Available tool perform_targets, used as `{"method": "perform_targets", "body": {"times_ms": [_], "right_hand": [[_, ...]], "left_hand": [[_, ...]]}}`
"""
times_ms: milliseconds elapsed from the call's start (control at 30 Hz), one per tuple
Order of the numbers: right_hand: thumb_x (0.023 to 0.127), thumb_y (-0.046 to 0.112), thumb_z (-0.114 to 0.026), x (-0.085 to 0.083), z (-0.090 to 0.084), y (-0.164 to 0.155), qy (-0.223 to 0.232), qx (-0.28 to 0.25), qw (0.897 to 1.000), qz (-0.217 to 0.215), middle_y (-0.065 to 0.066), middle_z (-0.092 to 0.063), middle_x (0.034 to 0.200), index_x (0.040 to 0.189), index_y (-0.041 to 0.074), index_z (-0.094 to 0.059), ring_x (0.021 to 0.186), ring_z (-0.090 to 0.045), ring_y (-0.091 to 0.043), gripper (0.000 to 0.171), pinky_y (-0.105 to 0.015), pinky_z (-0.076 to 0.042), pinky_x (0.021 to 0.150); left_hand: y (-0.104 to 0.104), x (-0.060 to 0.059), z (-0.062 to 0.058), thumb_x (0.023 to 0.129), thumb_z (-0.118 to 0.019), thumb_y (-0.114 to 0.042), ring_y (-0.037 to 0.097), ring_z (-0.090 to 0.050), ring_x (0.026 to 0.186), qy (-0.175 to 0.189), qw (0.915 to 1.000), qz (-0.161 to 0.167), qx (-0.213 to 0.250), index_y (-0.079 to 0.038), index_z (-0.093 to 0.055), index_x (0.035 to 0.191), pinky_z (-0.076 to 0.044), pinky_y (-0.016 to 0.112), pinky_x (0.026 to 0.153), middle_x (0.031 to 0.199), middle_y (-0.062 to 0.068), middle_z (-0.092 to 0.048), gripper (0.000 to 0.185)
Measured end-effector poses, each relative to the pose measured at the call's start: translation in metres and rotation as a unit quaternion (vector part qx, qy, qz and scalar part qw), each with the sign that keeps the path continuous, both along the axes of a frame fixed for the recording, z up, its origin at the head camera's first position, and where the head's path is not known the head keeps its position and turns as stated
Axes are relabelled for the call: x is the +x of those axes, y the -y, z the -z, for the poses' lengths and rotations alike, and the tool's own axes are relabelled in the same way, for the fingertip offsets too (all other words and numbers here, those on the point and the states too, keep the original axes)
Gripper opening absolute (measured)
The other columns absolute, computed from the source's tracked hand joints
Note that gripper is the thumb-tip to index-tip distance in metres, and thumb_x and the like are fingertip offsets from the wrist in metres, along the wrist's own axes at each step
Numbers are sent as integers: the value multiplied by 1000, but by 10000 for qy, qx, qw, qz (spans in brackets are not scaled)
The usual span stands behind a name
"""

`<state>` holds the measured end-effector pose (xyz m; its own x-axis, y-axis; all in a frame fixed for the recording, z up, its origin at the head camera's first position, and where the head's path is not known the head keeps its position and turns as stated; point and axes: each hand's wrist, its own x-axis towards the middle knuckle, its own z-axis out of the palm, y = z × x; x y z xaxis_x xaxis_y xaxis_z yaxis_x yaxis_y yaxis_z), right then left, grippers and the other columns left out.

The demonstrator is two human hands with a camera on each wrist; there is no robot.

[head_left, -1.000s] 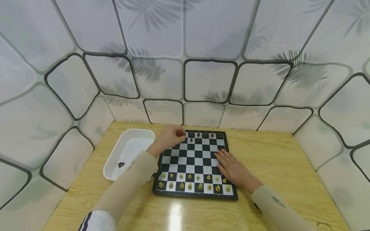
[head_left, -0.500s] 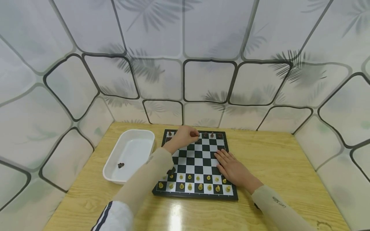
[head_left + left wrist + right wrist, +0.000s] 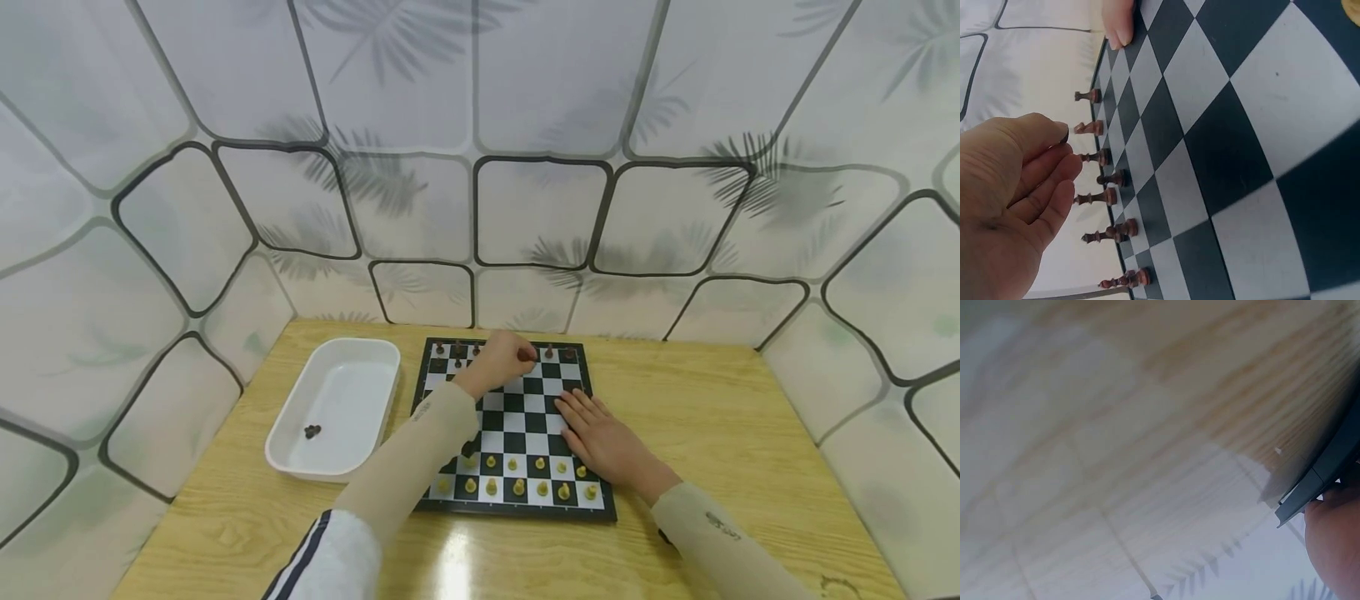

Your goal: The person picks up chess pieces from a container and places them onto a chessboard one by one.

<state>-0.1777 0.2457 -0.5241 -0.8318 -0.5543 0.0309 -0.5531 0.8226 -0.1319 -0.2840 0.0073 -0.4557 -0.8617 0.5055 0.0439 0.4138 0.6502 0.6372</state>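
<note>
A black-and-white chessboard [image 3: 525, 417] lies on the wooden table. My left hand [image 3: 523, 358] reaches over its far row and pinches a small dark chess piece [image 3: 528, 354] in curled fingertips. In the left wrist view the left hand [image 3: 1065, 145] hovers beside a row of standing dark pieces [image 3: 1112, 179], with the dark piece [image 3: 1064, 135] at its fingertips. My right hand [image 3: 592, 429] lies flat on the board's right side, fingers straight. Yellow pieces [image 3: 540, 487] fill the two near rows. More dark pieces [image 3: 457, 350] stand at the far left corner.
A white rectangular tray [image 3: 300, 417] sits left of the board with a dark piece [image 3: 312, 431] inside. Patterned panels wall in the table on three sides. In the right wrist view only blurred tabletop, the board's edge [image 3: 1325, 472] and a bit of hand show.
My left hand has moved right along the far row, from the left corner to about the middle, leaving dark pieces standing behind it. The right hand has stayed flat in place.
</note>
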Motion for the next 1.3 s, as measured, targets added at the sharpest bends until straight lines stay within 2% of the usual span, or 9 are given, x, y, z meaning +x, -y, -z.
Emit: {"method": "perform_targets", "body": {"times_ms": [333,533,900,1300], "right_hand": [[112,37,-46,-1,1,-1,9,-23,10000,-25,-16,-39,169,161,4,-41,160,-30,-37,59,-55,-29,128],[112,38,-46,-1,2,-1,1,-5,10000,-45,-16,-39,169,161,4,-41,160,-30,-37,59,-55,-29,128],[112,37,-47,-1,2,-1,-116,4,9999,-54,-16,-40,168,160,4,-42,159,-32,-37,59,-55,-30,128],[112,37,-46,0,1,-1,-33,61,10000,-24,-16,-40,168,161,4,-41,159,-31,-37,59,-54,-29,129]], "left_hand": [[-11,-2,2,103,-67,-11,23,-75,104,-69,9991,-137,-385,-4,-79,119,-61,35,91,116,11,-79,22],[-13,-8,11,102,-68,-12,22,-74,102,-232,9972,-198,-690,-6,-81,116,-61,35,91,115,10,-79,20],[-17,-15,23,100,-69,-9,21,-73,97,-452,9952,-175,-845,-5,-82,110,-60,35,88,110,9,-80,17],[-18,-11,19,101,-69,-10,22,-74,100,-314,9952,-178,-914,-4,-81,113,-61,36,89,112,10,-80,18]]}}
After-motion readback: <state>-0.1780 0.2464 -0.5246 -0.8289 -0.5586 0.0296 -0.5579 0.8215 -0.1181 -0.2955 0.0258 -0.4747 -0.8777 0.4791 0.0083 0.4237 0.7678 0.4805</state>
